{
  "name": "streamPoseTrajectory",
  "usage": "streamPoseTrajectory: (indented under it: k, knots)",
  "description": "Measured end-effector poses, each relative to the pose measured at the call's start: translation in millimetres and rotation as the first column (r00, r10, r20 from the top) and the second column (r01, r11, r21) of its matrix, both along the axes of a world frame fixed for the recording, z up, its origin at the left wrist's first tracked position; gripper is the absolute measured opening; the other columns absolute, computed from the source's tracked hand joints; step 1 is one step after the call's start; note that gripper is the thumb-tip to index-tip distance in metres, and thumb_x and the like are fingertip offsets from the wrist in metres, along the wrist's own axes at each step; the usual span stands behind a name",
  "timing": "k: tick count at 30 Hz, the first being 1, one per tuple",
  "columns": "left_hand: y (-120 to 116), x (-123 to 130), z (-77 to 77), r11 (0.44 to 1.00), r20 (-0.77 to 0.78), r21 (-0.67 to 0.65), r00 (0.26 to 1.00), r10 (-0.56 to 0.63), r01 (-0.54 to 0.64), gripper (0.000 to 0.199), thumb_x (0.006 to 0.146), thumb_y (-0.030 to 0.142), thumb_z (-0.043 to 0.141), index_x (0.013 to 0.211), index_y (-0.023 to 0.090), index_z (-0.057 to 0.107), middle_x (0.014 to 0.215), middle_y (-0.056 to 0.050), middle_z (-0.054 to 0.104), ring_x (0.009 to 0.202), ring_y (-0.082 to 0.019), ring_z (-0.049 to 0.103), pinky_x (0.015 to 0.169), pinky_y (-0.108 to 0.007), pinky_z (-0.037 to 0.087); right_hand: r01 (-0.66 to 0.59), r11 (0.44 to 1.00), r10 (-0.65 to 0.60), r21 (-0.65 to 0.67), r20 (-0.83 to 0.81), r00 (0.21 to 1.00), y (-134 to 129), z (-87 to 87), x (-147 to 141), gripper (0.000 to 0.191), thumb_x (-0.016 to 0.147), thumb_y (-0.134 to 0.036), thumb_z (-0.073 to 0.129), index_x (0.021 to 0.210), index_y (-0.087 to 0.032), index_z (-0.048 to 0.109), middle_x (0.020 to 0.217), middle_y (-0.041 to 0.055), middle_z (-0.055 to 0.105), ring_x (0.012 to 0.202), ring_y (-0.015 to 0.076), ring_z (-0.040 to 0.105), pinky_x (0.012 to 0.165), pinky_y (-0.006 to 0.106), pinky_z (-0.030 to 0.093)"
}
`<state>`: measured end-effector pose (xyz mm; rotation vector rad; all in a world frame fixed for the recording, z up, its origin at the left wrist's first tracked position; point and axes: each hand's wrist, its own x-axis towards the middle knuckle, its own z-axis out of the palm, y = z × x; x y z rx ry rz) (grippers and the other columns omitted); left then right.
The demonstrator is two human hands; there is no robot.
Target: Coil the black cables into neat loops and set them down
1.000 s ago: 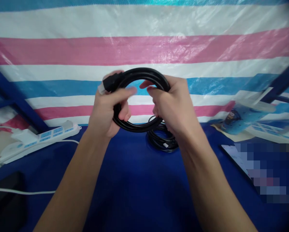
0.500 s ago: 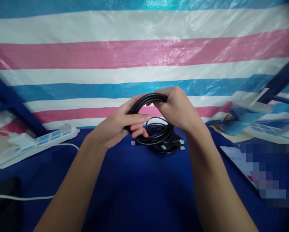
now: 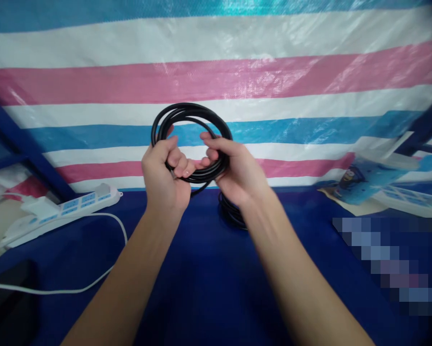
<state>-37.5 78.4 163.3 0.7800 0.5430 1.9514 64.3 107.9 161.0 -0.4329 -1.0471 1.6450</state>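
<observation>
A coiled black cable (image 3: 192,109) is held up in the air above the table, its loops facing me. My left hand (image 3: 167,166) is closed around the left and lower-left side of the coil. On the opposite side, my right hand (image 3: 234,166) grips the coil, with its thumb pointing inward across the loops. One length of cable hangs below the ring near my left hand. Behind my right wrist, more coiled black cable (image 3: 232,214) lies on the table, partly hidden by that hand and forearm.
The blue table (image 3: 216,269) carries a white power strip (image 3: 71,209) with a plug and white cord (image 3: 120,226) at left. A dark flat object (image 3: 12,302) lies front left. At right stand a lidded blue cup (image 3: 369,175) and another power strip (image 3: 400,199). A striped sheet (image 3: 216,43) hangs behind.
The held coil has risen and shifted left, turning so its ring opens toward me. My right hand has moved from its top to its right side. Both hands still hold it.
</observation>
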Motion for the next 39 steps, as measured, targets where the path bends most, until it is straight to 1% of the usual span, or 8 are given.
streamPoseTrajectory:
  k: [6, 11, 16, 22, 25, 30, 34, 39]
  knots:
    - [6.6, -6.4, -4.7, 0.98, -0.046, -0.05, 0.98, -0.195, 0.193, 0.015, 0.08, 0.005, 0.047, 0.08, 0.015, 0.057, 0.044, 0.008, 0.028, 0.036, -0.004, 0.029, 0.042, -0.017, 0.034, 0.179, 0.984, -0.179, -0.013, -0.068, 0.981, -1.6, -1.6, -8.7, 0.003, 0.081, -0.013, 0.053, 0.082, -0.014, 0.055, 0.049, -0.0099, 0.021, 0.037, 0.0035, 0.023, 0.042, 0.02, 0.031]
    - [-0.4, -17.3, 1.0, 0.939, -0.26, -0.136, 0.903, -0.342, 0.316, 0.015, 0.075, 0.003, 0.05, 0.079, 0.013, 0.06, 0.042, 0.009, 0.025, 0.033, -0.003, 0.022, 0.037, -0.016, 0.028, 0.208, 0.914, -0.315, 0.349, 0.283, 0.906, -1.0, 10.4, 29.5, 0.009, 0.072, -0.01, 0.06, 0.076, -0.015, 0.053, 0.051, -0.0045, 0.043, 0.04, 0.0069, 0.043, 0.043, 0.021, 0.037]
    - [-5.4, -32.8, 9.2, 0.948, -0.3, -0.229, 0.911, -0.285, 0.221, 0.017, 0.07, 0.005, 0.05, 0.08, 0.009, 0.063, 0.04, 0.008, 0.023, 0.031, -0.001, 0.016, 0.032, -0.015, 0.019, 0.126, 0.783, -0.488, 0.609, 0.476, 0.732, -13.5, 15.1, 26.3, 0.006, 0.075, -0.013, 0.058, 0.081, -0.015, 0.057, 0.061, 0.0006, 0.055, 0.049, 0.0135, 0.057, 0.044, 0.024, 0.042]
    - [-12.4, -19.6, 12.1, 1.0, -0.155, -0.017, 0.988, -0.008, 0.005, 0.017, 0.079, 0.006, 0.045, 0.074, 0.016, 0.058, 0.042, 0.008, 0.023, 0.032, -0.003, 0.019, 0.032, -0.016, 0.019, 0.246, 0.902, -0.3, 0.356, 0.106, 0.948, -22.9, 9.7, -10.3, 0.009, 0.086, -0.014, 0.051, 0.095, -0.016, 0.054, 0.059, -0.0054, 0.045, 0.044, 0.0053, 0.048, 0.044, 0.018, 0.039]
    - [-11.6, -6.1, 7.4, 0.999, -0.128, -0.006, 0.991, -0.034, 0.034, 0.015, 0.079, 0.006, 0.046, 0.076, 0.016, 0.056, 0.043, 0.008, 0.025, 0.033, -0.003, 0.022, 0.033, -0.016, 0.023, 0.354, 0.89, -0.376, 0.288, 0.024, 0.926, -19.6, 8.6, -9.4, 0.002, 0.085, -0.014, 0.054, 0.085, -0.015, 0.056, 0.054, -0.0079, 0.03, 0.037, 0.0019, 0.025, 0.036, 0.019, 0.024]
    - [-3.2, -5.8, -0.5, 0.978, -0.343, -0.042, 0.916, -0.206, 0.204, 0.005, 0.077, 0.011, 0.056, 0.081, 0.014, 0.058, 0.048, 0.007, 0.035, 0.042, -0.005, 0.04, 0.052, -0.019, 0.047, 0.484, 0.806, -0.535, 0.34, 0.07, 0.842, -5.3, 8.3, 7.7, 0.017, 0.082, -0.004, 0.049, 0.085, -0.014, 0.062, 0.048, -0.0086, 0.022, 0.036, 0.0026, 0.018, 0.035, 0.018, 0.017]
    - [-2.4, -26.5, 2.5, 0.982, -0.593, -0.08, 0.783, -0.186, 0.173, 0.018, 0.076, 0.024, 0.067, 0.091, 0.013, 0.063, 0.066, -0.001, 0.058, 0.064, -0.01, 0.059, 0.063, -0.019, 0.051, 0.402, 0.8, -0.517, 0.445, 0.172, 0.838, 1.5, 9.0, 23.3, 0.023, 0.077, -0.001, 0.046, 0.086, -0.014, 0.063, 0.046, -0.0082, 0.023, 0.035, 0.0027, 0.018, 0.037, 0.018, 0.014]
    - [-10.5, -38.0, 10.4, 0.979, -0.762, -0.129, 0.616, -0.2, 0.158, 0.022, 0.077, 0.033, 0.067, 0.088, 0.014, 0.064, 0.063, -0.003, 0.06, 0.054, -0.011, 0.058, 0.049, -0.019, 0.049, -0.03, 0.687, -0.466, 0.726, 0.472, 0.748, -6.8, 12.9, 29.9, 0.025, 0.074, 0.003, 0.045, 0.077, -0.01, 0.066, 0.059, -0.0025, 0.047, 0.055, 0.0052, 0.041, 0.051, 0.02, 0.03]
